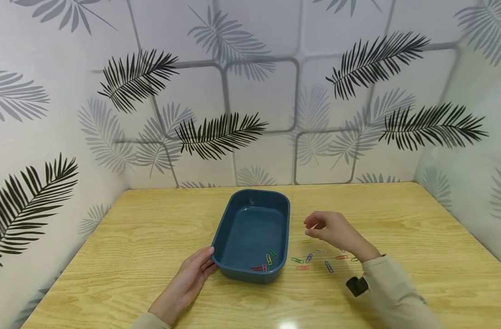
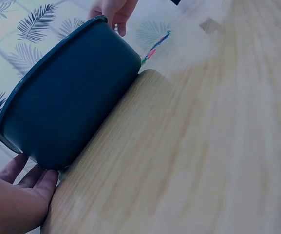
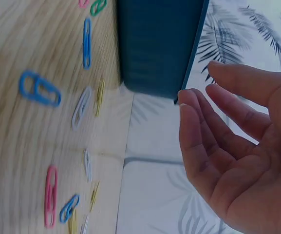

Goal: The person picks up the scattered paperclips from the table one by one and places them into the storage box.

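A dark blue plastic bin (image 1: 256, 232) stands on the table with several coloured paper clips (image 1: 269, 259) inside, at its near end. My left hand (image 1: 189, 279) holds the bin's near left corner. In the left wrist view its thumb lies at the rim and its fingers (image 2: 45, 183) touch the outer wall low down. To the right of the bin, my right hand (image 1: 333, 230) hovers above the table. The right wrist view shows a gap between its thumb and bent fingers (image 3: 191, 131), with nothing visible in them. Beneath it lie loose paper clips (image 3: 40, 89), blue, pink, green, white and yellow.
The wooden table (image 1: 160, 224) meets a wall (image 1: 263, 105) with a leaf pattern at the back. Below the right sleeve (image 1: 398, 292) shows a small black object (image 1: 357, 286), apparently the wrist camera. The loose clips are scattered right of the bin.
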`<state>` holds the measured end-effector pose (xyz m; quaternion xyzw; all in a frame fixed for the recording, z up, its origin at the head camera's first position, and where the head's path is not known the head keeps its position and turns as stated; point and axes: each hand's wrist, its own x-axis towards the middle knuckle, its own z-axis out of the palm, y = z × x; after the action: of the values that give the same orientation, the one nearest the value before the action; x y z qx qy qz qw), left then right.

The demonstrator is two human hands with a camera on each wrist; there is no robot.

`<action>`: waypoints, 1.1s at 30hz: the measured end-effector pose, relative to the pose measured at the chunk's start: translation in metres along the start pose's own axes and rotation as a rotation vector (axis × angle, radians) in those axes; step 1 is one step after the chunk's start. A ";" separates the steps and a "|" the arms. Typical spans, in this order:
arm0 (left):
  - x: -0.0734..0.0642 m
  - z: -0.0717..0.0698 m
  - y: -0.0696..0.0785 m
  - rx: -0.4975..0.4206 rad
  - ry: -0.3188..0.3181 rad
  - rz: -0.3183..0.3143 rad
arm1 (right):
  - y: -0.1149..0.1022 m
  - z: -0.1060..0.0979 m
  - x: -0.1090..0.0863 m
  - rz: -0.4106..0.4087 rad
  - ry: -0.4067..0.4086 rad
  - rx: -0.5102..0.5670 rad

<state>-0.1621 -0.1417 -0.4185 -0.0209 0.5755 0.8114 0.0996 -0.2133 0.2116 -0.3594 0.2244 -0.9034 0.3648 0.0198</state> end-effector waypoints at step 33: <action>0.001 0.001 -0.002 0.032 0.032 -0.005 | 0.046 -0.014 -0.012 0.083 -0.212 -0.135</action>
<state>-0.1623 -0.1402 -0.4201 -0.0337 0.5898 0.8015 0.0927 -0.2236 0.2549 -0.3812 0.2221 -0.9314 0.2780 -0.0761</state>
